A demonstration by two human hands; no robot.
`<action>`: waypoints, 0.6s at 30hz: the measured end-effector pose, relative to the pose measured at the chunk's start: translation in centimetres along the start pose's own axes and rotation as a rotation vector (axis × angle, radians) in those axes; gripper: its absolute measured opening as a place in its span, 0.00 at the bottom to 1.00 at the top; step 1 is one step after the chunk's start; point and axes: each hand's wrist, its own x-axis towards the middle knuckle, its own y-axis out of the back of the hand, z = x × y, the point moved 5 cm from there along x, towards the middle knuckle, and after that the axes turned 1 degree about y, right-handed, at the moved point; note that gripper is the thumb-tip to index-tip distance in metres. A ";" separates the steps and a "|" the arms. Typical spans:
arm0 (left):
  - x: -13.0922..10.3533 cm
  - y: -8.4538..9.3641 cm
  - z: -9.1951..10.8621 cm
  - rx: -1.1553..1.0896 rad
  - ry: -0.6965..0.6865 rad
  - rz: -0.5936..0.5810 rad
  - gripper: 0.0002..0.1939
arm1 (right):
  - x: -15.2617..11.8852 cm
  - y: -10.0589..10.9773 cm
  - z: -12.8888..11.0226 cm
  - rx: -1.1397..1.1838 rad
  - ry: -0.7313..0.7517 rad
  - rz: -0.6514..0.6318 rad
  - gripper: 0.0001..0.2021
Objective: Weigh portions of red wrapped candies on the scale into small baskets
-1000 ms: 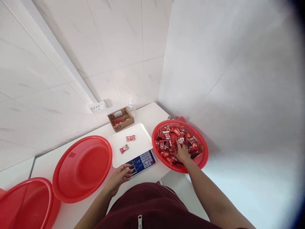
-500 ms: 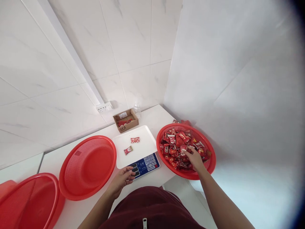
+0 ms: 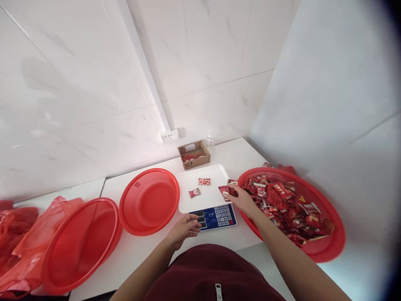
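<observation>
My right hand (image 3: 243,201) pinches small red wrapped snack packets (image 3: 223,191) above the right edge of the scale's white tray (image 3: 188,205). A darker packet (image 3: 232,182) shows behind its fingers; how many it holds I cannot tell. On the tray lie a red-and-white patterned packet (image 3: 204,181) and a red packet with a gold end (image 3: 194,192). My left hand (image 3: 184,229), fingers loosely apart and holding nothing, hovers at the left end of the scale's blue keypad panel (image 3: 216,219). Under my right forearm stands a red mesh basket (image 3: 336,234) full of red packets (image 3: 282,192).
Left of the scale sits a red basket (image 3: 125,196) with nothing in it. Farther left are another red basket (image 3: 108,205) and red plastic bags (image 3: 19,225). A small cardboard box (image 3: 198,161) with red packets stands behind the tray, near the wall socket (image 3: 170,136).
My right hand has lifted packets out of the full basket and moved left to the tray's edge. My left hand stays by the scale panel. The camera view has turned left.
</observation>
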 end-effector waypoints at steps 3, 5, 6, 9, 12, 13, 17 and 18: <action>-0.6 0.9 -0.1 -0.027 -0.011 0.027 0.23 | 1.5 -3.2 -0.4 -0.111 0.015 -0.073 0.21; -1.0 1.6 -0.4 -0.048 -0.019 0.046 0.23 | 2.1 -4.3 -0.1 -0.177 -0.003 -0.089 0.18; -1.2 1.9 -0.6 -0.059 -0.020 0.056 0.23 | 2.3 -4.6 0.1 -0.193 -0.006 -0.093 0.17; -1.6 2.7 -1.3 -0.089 -0.013 0.085 0.23 | 2.4 -5.3 0.2 -0.195 0.012 -0.127 0.14; -1.8 3.1 -2.0 -0.104 0.006 0.113 0.23 | 2.4 -6.3 -0.3 -0.157 0.050 -0.217 0.17; -1.8 3.2 -2.2 -0.107 0.010 0.119 0.23 | 2.5 -6.7 -0.4 -0.134 0.052 -0.247 0.20; -1.7 3.3 -1.9 -0.114 -0.002 0.115 0.22 | 2.6 -7.0 0.0 -0.014 -0.098 -0.210 0.24; -1.7 3.3 -1.8 -0.113 -0.006 0.113 0.22 | 2.6 -6.9 0.2 0.009 -0.135 -0.181 0.23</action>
